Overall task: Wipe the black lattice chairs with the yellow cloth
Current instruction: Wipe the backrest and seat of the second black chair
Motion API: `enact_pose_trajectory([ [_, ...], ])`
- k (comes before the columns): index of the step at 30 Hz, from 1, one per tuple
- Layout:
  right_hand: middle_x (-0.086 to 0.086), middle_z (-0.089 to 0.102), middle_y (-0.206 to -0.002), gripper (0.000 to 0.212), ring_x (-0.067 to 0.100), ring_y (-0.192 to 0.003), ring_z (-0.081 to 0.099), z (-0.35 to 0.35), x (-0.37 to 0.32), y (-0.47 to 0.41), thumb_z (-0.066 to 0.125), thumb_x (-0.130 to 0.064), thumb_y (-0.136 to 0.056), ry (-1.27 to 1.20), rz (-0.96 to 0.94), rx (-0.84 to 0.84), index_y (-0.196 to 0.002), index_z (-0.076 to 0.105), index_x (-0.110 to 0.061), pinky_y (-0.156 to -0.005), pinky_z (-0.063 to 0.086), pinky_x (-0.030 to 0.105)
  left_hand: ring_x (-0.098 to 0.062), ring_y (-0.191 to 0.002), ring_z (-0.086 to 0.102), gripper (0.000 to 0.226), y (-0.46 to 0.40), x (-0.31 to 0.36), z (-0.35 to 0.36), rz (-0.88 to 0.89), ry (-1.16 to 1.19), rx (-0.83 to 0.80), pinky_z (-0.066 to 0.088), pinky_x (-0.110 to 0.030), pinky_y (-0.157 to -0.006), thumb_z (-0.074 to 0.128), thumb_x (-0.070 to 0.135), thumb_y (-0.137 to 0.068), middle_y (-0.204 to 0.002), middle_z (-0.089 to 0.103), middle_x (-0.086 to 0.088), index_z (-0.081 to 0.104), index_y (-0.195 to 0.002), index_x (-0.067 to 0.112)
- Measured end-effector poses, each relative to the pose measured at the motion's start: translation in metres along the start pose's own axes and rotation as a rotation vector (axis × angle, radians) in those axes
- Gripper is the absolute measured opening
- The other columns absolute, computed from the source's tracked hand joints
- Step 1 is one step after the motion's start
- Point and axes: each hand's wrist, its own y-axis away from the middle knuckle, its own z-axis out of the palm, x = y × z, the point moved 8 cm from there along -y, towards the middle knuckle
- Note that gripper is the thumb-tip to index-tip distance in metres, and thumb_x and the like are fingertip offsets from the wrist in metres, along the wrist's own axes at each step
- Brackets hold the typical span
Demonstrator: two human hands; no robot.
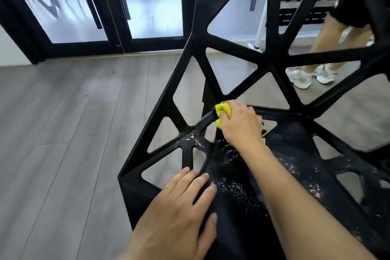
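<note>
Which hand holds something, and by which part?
The right hand holds the bunched yellow cloth, mostly hidden inside its fist. The left hand holds nothing; it rests flat on the black chair.

You are facing the black lattice chair point(272, 57), its bars crossing your reach, its triangular gaps staying passable; bare wooden floor point(63, 133) is lying open leftward.

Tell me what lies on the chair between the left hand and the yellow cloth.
In the head view: dusty black lattice struts speckled with white debris, between the left hand and the yellow cloth.
</note>
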Motion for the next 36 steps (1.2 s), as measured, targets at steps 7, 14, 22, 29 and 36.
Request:
enact_pose_trajectory([
  [7,0.007,0.058,-0.117,0.028,0.033,-0.112,0.053,0.001,-0.069,0.043,0.040,-0.037,-0.100,0.009,-0.024,-0.047,-0.114,0.057,-0.021,-0.092,0.038,0.049,-0.024,-0.093,0.060,0.029,0.011,0.005,-0.022,0.035,0.068,0.212,0.048,-0.041,-0.102,0.047,0.015,-0.081,-0.094,0.061,-0.001,0.065,-0.103,0.011],
  [14,0.005,0.066,-0.111,0.025,0.034,-0.108,0.059,-0.006,-0.068,0.055,0.050,-0.036,-0.095,-0.100,0.084,-0.075,-0.114,0.057,-0.020,-0.092,0.046,0.047,-0.021,-0.098,0.050,0.026,0.042,-0.041,-0.086,-0.095,0.253,0.621,0.036,-0.033,-0.092,0.047,0.009,-0.084,-0.106,0.059,0.002,0.057,-0.106,0.017],
  [22,0.000,0.067,-0.099,0.023,0.028,-0.095,0.060,-0.003,-0.071,0.085,0.057,-0.031,-0.091,-0.234,0.053,-0.001,-0.114,0.056,-0.031,-0.090,0.048,0.046,-0.015,-0.125,0.047,0.048,0.000,-0.122,-0.066,-0.342,0.456,0.351,0.040,-0.024,-0.100,0.033,0.025,-0.105,-0.128,0.055,-0.001,0.034,-0.153,0.019],
  [29,-0.007,0.060,-0.098,0.031,0.021,-0.095,0.057,-0.003,-0.100,0.129,0.058,-0.039,-0.085,-0.265,-0.144,0.004,-0.114,0.046,-0.037,-0.084,0.045,0.043,-0.017,-0.090,0.052,0.049,0.000,-0.128,-0.055,-0.389,0.517,0.356,0.041,-0.031,-0.075,0.028,0.026,-0.105,-0.098,0.057,-0.001,0.026,-0.152,0.036],
  [36,-0.007,0.055,-0.092,0.029,0.022,-0.094,0.051,0.000,-0.096,0.103,0.061,-0.031,-0.086,-0.041,-0.037,0.184,-0.109,0.043,-0.027,-0.083,0.039,0.045,-0.017,-0.096,0.054,0.049,-0.002,-0.132,-0.052,-0.408,0.570,0.340,0.048,-0.033,-0.081,0.028,0.024,-0.106,-0.108,0.059,-0.004,0.023,-0.153,0.039],
])
